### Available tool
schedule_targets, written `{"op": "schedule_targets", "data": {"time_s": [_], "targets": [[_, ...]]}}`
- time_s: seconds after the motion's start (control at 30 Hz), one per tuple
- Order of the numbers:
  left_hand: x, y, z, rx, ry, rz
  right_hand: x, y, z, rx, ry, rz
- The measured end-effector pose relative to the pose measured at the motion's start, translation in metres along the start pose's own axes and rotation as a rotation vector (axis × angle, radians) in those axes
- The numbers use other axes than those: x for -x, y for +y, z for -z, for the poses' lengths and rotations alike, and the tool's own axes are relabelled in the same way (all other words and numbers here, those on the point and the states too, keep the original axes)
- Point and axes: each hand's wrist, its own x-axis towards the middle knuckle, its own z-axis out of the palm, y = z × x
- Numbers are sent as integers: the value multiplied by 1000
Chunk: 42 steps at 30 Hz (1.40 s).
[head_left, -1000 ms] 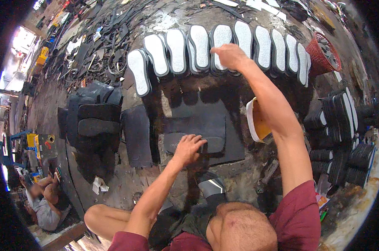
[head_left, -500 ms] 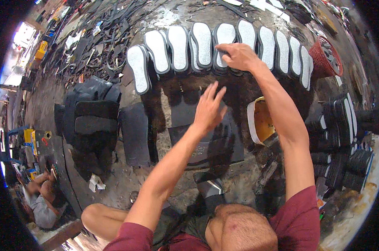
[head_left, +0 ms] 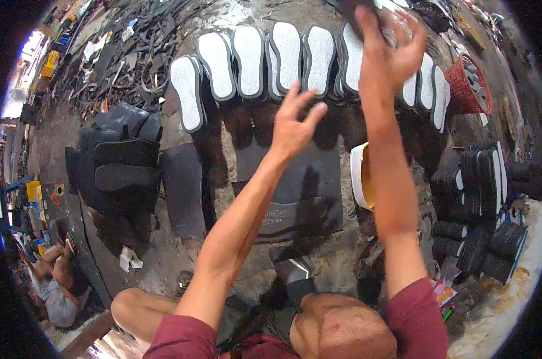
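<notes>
A row of stacked shoe soles with pale, speckled tops and dark edges curves across the far side. My left hand hovers just on the near side of the middle stacks, fingers apart and holding nothing. Farther off to the right, my right hand is raised over the row and smeared by motion. A dark flat piece, apparently a sole, shows at its fingers near the top edge, and the hand seems closed on it. That hand and forearm hide part of the right-hand stacks.
Black sheets lie between my arms, with more dark sheet pieces left. A cut-open yellowish container stands by my right forearm. Right are a red basket and piled soles. Scraps litter the far left; another person sits lower left.
My right hand has lifted off a middle stack and swung away and to the right with a dark piece. My left hand has moved slightly farther out, toward the row.
</notes>
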Motion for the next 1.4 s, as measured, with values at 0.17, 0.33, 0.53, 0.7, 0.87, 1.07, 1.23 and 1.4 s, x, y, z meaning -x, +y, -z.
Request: {"op": "schedule_targets", "data": {"time_s": [0.17,0.33,0.53,0.7,0.87,1.07,1.23,1.4], "targets": [[80,28,39,458,239,256,146,-50,71,100,-532,-968],[164,1,85,508,437,517,218,-52,123,-55,-345,-1050],[217,-44,111,172,506,802,243,-7,178,320,-381,-1221],[228,-60,107,-67,446,783,278,16,200,499,-489,-1141],[226,-64,109,-173,424,789,284,23,202,547,-498,-1182],[226,-75,107,-83,454,744,286,23,203,511,-487,-1160],[231,-89,109,-96,433,732,291,29,204,498,-483,-1128],[230,-96,116,-201,375,699,282,18,193,615,-560,-1066]]}}
